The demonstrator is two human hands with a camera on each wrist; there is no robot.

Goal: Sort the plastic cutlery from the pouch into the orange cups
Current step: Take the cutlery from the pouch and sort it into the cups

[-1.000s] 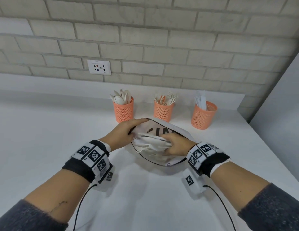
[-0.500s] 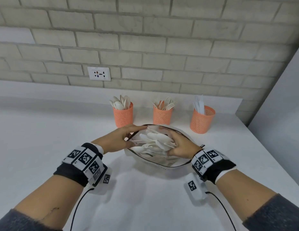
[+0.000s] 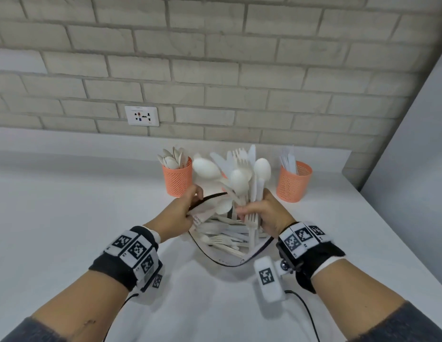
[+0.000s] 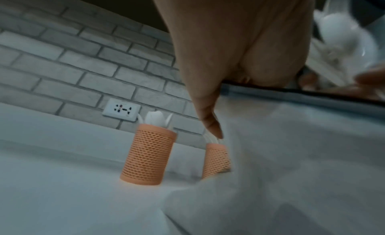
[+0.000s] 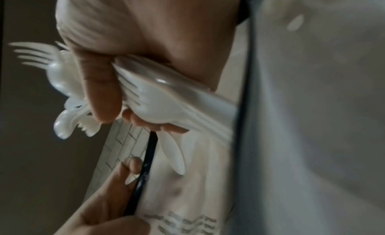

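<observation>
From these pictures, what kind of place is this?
Probably an indoor workbench or test counter: a plain white counter against a pale brick wall with a wall socket, and orange cups holding cutlery.

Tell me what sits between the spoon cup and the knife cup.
In the head view, the cutlery bunch gripped by the right hand rises between the spoon cup and knife cup, hiding nearly all of the middle cup.

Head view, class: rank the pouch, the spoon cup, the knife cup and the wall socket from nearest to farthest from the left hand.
1. Pouch: left hand holds its rim.
2. Spoon cup: just behind the hand.
3. Knife cup: far right.
4. Wall socket: on the brick wall.
</observation>
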